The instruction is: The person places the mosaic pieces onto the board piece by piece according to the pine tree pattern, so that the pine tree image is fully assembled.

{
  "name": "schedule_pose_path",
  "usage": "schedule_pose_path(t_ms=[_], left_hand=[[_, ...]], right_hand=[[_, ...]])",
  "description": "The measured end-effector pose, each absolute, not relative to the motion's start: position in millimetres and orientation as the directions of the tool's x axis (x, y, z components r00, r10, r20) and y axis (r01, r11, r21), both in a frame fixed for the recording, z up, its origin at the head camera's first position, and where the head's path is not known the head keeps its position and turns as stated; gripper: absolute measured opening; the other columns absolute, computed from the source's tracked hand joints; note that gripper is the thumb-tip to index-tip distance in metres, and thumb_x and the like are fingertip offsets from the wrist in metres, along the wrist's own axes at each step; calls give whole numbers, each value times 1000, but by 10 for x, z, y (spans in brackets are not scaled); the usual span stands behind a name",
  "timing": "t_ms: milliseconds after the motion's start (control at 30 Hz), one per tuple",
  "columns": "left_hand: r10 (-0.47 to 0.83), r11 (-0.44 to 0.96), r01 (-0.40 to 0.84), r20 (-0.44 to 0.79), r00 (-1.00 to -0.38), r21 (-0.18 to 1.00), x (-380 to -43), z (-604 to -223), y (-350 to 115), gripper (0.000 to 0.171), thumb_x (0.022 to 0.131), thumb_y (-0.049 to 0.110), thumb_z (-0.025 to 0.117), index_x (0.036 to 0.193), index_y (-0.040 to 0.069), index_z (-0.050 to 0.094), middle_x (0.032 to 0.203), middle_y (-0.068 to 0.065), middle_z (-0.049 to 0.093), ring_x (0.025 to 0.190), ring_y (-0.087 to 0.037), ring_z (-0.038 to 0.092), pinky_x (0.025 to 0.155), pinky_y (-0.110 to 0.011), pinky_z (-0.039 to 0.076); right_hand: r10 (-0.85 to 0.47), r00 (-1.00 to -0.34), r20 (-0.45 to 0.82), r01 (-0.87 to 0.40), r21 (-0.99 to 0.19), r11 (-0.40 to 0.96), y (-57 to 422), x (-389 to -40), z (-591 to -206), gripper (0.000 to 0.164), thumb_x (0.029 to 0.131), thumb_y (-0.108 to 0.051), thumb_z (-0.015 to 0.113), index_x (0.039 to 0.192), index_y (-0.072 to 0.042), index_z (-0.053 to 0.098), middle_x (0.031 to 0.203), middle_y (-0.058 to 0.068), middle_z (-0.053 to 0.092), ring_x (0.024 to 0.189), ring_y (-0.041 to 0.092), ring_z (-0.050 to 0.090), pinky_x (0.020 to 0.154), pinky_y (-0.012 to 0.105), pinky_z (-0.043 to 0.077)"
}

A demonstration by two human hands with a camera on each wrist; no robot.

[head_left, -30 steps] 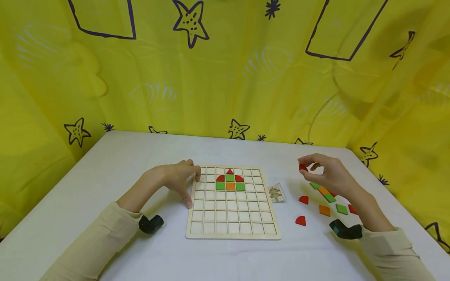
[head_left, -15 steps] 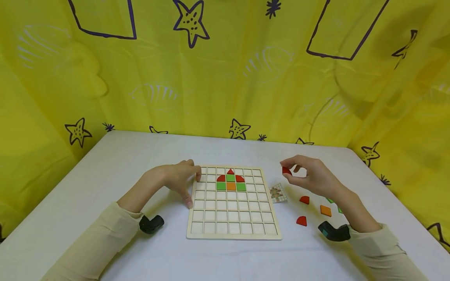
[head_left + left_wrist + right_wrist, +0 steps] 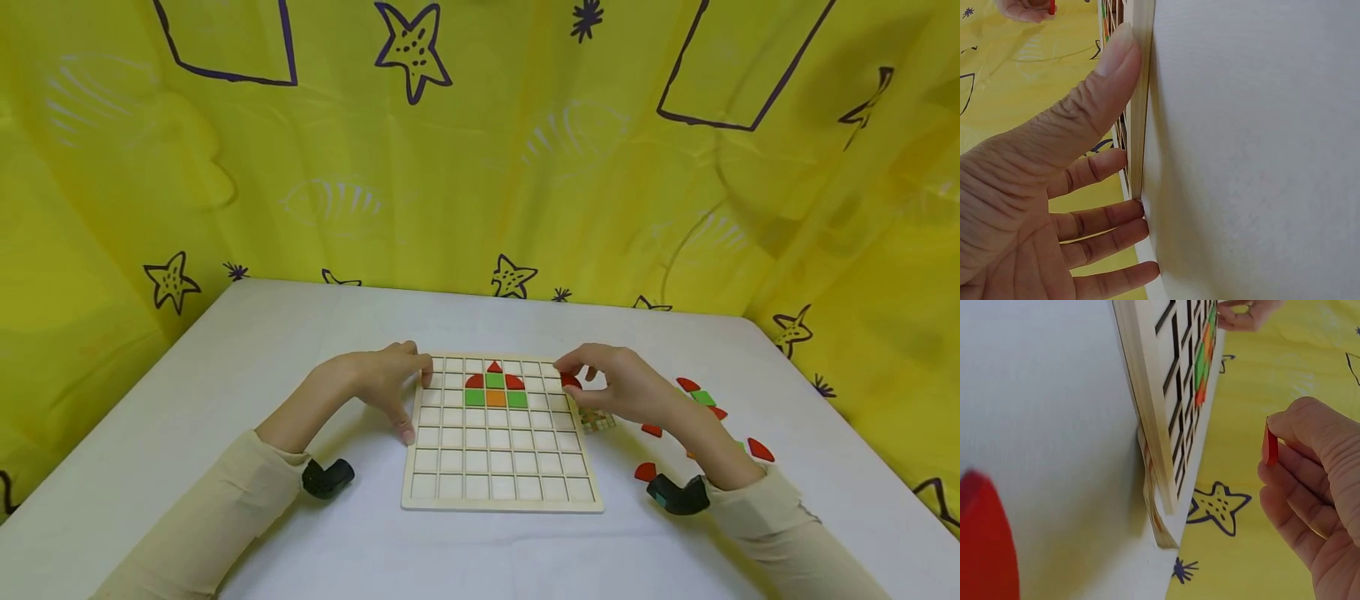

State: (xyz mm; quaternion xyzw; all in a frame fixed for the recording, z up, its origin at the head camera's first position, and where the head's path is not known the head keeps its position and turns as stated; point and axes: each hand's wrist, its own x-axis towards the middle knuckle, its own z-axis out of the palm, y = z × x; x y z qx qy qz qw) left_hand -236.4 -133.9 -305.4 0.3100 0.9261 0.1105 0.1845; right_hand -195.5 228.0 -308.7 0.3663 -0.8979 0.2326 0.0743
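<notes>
A pale wooden grid board point(image 3: 502, 505) lies flat on the table. On its upper cells sit a red triangle point(image 3: 494, 367), two red quarter-circle tiles point(image 3: 475, 382), several green square tiles point(image 3: 475, 397) and an orange square tile point(image 3: 496, 398). My left hand point(image 3: 378, 385) rests on the board's left edge; in the left wrist view the fingers point(image 3: 1100, 228) are nearly straight and touch the frame. Between thumb and fingertips, my right hand point(image 3: 630, 385) pinches another red quarter-circle tile point(image 3: 1270, 447), held above the board's upper right edge.
A small printed pattern card point(image 3: 598, 421) lies at the board's right side, partly covered by my right hand. Loose tiles lie further right, among them a green one point(image 3: 703, 398) and a red one point(image 3: 761, 450). A yellow patterned curtain point(image 3: 450, 208) hangs behind the white table.
My right hand has carried the red quarter-circle tile leftward from above the loose tiles to the board's right edge. The left hand has stayed at the left edge.
</notes>
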Motion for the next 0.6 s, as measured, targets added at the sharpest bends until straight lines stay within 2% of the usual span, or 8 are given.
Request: schedule_pose_path(t_ms=[100, 333, 600], left_hand=[[611, 786, 528, -278, -741, 321, -2359, -3055, -1335, 69, 62, 40, 99, 111, 17, 57, 117, -6, 49, 114, -24, 46, 93, -44, 46], [610, 788, 530, -280, -742, 312, -2360, -3065, -1325, 69, 62, 41, 98, 112, 17, 56, 117, -6, 49, 113, -24, 46, 94, -44, 46], [605, 792, 525, -279, -746, 313, -2352, -3066, -1329, 68, 62, 40, 99, 110, 17, 56, 117, -5, 50, 113, -24, 47, 90, -43, 47]], right_hand=[[-633, -732, 252, -676, -382, 630, 2205, -1964, -3108, 32, 86, 0, 79, 117, -1, 70, 108, 7, 73, 91, 17, 62, 77, 34, 55], [-669, -725, 166, -679, -337, 652, 2054, -2023, -3168, 29, 89, -8, 78, 117, -3, 70, 99, -4, 70, 91, 14, 62, 77, 31, 55], [-677, -732, 74, -659, -331, 675, 1951, -2092, -3212, 31, 91, -11, 77, 121, -5, 70, 103, -4, 71, 91, 11, 61, 81, 30, 54]])
